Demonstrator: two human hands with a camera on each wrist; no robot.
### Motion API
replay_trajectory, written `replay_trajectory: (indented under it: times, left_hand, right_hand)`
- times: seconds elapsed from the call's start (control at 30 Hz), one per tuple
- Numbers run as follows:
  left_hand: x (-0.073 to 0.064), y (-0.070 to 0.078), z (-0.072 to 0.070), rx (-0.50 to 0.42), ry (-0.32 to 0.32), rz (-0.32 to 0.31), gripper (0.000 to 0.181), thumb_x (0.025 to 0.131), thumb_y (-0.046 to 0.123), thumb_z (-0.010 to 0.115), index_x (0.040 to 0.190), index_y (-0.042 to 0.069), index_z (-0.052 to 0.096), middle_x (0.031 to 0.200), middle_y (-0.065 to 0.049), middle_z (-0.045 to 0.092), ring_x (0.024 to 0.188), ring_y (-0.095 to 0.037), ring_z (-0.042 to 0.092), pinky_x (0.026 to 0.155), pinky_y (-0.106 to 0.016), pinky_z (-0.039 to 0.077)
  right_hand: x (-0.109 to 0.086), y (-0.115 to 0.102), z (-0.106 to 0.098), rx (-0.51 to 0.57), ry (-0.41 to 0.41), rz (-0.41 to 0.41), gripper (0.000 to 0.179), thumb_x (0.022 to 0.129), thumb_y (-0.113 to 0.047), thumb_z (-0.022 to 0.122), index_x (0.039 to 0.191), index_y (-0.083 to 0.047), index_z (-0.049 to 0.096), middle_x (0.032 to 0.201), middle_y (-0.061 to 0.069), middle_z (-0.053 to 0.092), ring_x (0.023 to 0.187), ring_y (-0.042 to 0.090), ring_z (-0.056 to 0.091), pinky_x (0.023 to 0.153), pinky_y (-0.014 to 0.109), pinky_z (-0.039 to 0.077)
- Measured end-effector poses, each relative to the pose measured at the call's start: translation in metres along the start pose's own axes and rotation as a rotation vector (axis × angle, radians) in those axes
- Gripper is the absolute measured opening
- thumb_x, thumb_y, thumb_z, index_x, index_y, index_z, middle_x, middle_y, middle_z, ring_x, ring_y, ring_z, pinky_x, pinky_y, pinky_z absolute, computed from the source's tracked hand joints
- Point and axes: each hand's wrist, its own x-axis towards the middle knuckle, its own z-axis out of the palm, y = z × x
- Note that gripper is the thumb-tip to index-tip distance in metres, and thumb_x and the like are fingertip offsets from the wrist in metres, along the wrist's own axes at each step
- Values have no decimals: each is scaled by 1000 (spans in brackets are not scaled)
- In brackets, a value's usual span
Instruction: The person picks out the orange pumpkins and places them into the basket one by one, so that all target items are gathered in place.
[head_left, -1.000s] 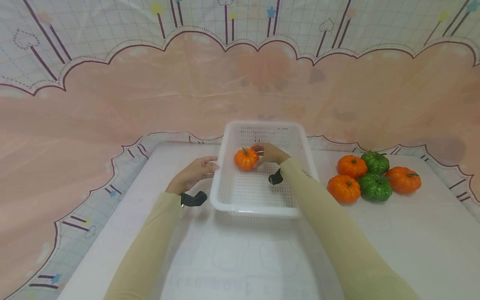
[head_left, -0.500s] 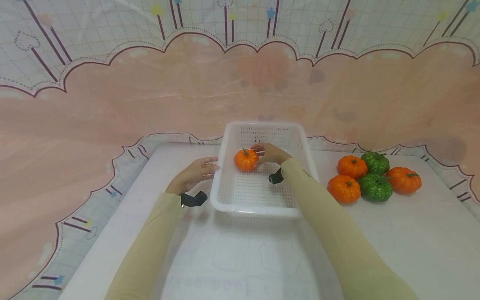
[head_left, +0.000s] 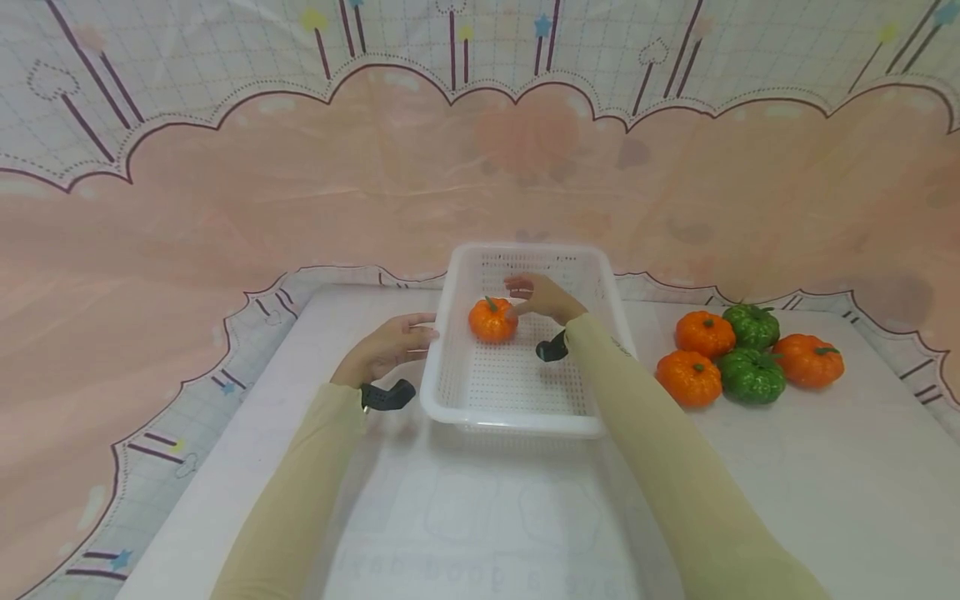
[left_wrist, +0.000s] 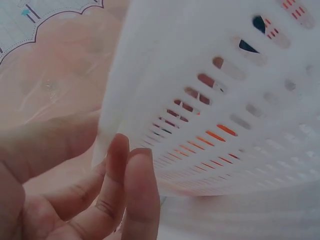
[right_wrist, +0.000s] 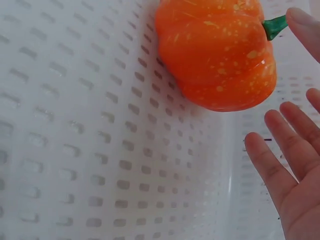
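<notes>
An orange mini pumpkin (head_left: 492, 321) with a green stem sits inside the white perforated plastic basket (head_left: 517, 422), toward its left wall. Over the basket, my right hand (head_left: 546, 297) is just right of the pumpkin with its fingers spread. In the right wrist view, the thumb (right_wrist: 305, 31) is close to the stem of the pumpkin (right_wrist: 220, 55), and the other fingers stand apart from it. My left hand (head_left: 384, 348) touches the basket's outer left side with loosely extended fingers. In the left wrist view its fingertips (left_wrist: 119, 150) lie against the basket wall (left_wrist: 165, 55).
To the right on the white table (head_left: 480, 517) is a cluster of several pumpkins, including an orange pumpkin (head_left: 688, 379) and a green pumpkin (head_left: 751, 376). A patterned cloth backdrop (head_left: 420, 183) rises behind the table and along its left side.
My right hand has let go of the orange pumpkin, its fingers lifting and spreading slightly up and right. The pumpkin stays in the basket. My left hand has not visibly moved.
</notes>
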Motion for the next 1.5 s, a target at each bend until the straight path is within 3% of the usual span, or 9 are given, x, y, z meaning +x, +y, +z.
replay_trajectory:
  times: [0.3, 0.53, 0.8, 1.3, 1.5]
  left_hand:
    - [-2, 3, 1, 15, 27, -19, 57, 94, 16, 56, 145, 7, 33, 144, -18, 43, 122, -30, 50, 110, -46, 37]
    - [-3, 0, 0, 49, 24, 25, 56, 95, 18, 54, 145, 4, 32, 142, -20, 43, 121, -30, 51, 109, -46, 38]
    - [-3, -2, 0, 82, 48, 58, 57, 95, 20, 55, 145, 3, 32, 143, -20, 42, 127, -36, 46, 109, -47, 37]
    - [-2, -1, 5, 84, 91, 87, 61, 92, 17, 60, 145, 8, 33, 145, -18, 41, 132, -35, 42, 109, -48, 36]
    - [-3, 0, 6, 88, 121, 83, 60, 92, 18, 59, 145, 8, 33, 144, -19, 42, 131, -34, 43, 109, -47, 37]
  right_hand:
    - [-4, -9, 0, 7, 60, -36, 66, 83, -10, 70, 141, -7, 39, 147, 12, 41, 136, 27, 39, 112, 44, 33]
    - [-3, -14, -2, 48, 95, -87, 64, 84, -12, 69, 141, -8, 40, 147, 8, 42, 135, 25, 40, 110, 43, 36]
    - [-7, -24, -4, 80, 104, -127, 63, 84, -10, 69, 140, -6, 41, 146, 10, 42, 135, 25, 41, 109, 41, 39]
    - [-15, -44, -10, 69, 120, -176, 62, 87, -13, 67, 142, -8, 39, 145, 9, 43, 135, 22, 42, 111, 40, 36]
    - [-17, -51, -16, 84, 89, -243, 58, 86, -8, 66, 139, -6, 41, 145, 17, 41, 135, 28, 41, 109, 42, 38]
